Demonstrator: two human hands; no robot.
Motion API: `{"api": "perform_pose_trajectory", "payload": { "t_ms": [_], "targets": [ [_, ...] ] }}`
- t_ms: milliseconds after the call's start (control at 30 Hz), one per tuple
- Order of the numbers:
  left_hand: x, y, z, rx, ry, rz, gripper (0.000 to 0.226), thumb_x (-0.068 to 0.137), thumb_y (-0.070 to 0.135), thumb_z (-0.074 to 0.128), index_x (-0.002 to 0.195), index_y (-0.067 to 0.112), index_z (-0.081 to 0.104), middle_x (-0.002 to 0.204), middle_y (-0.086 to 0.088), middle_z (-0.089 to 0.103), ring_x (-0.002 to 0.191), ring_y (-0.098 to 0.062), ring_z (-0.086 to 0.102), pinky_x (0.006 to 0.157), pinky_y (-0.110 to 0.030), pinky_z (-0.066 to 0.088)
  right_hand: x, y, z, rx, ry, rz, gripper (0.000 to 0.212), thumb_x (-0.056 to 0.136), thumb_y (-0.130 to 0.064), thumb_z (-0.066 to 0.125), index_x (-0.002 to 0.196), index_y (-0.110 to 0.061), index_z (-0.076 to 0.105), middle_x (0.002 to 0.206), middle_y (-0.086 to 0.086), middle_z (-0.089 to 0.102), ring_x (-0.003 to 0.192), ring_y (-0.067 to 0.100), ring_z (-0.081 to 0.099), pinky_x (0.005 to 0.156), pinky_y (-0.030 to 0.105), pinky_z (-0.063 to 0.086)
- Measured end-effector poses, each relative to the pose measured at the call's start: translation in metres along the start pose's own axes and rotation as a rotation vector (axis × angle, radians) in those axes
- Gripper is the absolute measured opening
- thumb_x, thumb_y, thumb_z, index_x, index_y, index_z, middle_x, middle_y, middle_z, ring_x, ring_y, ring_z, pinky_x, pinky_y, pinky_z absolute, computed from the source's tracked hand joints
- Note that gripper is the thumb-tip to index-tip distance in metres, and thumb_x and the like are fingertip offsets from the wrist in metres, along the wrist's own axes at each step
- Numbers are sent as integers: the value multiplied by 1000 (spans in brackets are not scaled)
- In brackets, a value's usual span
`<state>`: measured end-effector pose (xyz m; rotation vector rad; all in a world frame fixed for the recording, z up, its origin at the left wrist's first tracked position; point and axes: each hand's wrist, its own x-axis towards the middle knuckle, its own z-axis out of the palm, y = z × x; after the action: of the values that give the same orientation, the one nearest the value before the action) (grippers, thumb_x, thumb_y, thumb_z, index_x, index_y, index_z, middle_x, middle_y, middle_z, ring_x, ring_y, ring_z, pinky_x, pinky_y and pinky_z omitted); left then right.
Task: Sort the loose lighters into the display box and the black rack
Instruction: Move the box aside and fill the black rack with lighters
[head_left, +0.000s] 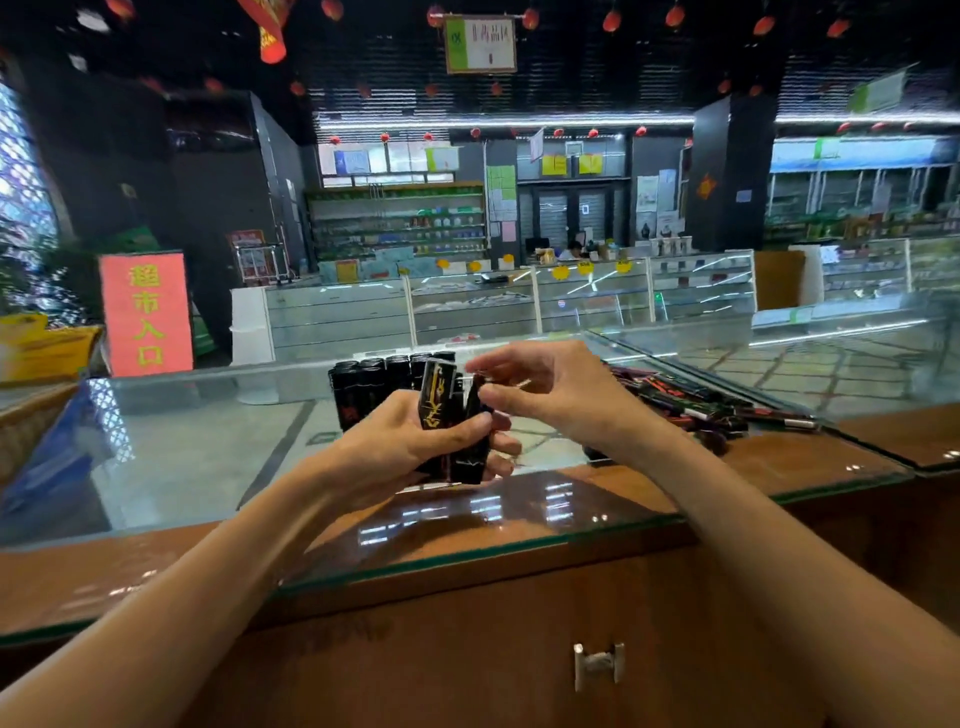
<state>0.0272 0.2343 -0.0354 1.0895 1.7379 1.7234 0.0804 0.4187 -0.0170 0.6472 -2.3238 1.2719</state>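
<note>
A big red sign (145, 314) far back on the left says 超市入口 in yellow. The left hand (410, 441) has its grip wrapped tight round a bunch of lighters (439, 400). They are shiny black, and the front one has a gold mark too blurry to read. The right hand (545, 384) pinches the top of one black lighter (475, 415) in that bunch. Just behind the hands, the black rack (374, 384) stands on the glass worktop (208, 441), full of upright dark lighters. More loose lighters (691, 400) lie in a pile to the right.
</note>
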Motion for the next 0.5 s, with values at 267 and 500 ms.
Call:
{"api": "perform_pose_trajectory", "payload": {
  "t_ms": [267,500],
  "targets": [
    [-41,3,-52,62,97,12,30,81,20,63,104,1,68,101,-19,70,86,-26,70,75,-27,56,34,-1,35,-150,-148,-74,16,80,-15,71,95,-20,69,80,-1,68,76,9,61,66,11,43],
    [-51,8,-75,230,280,54,33,88,24,56,101,-6,63,88,-17,73,77,-25,72,62,-19,55,58,-11,55,-590,-164,-249,17,73,-16,76,83,-14,63,77,-11,54,73,2,45,66,19,34]
  ]
}}
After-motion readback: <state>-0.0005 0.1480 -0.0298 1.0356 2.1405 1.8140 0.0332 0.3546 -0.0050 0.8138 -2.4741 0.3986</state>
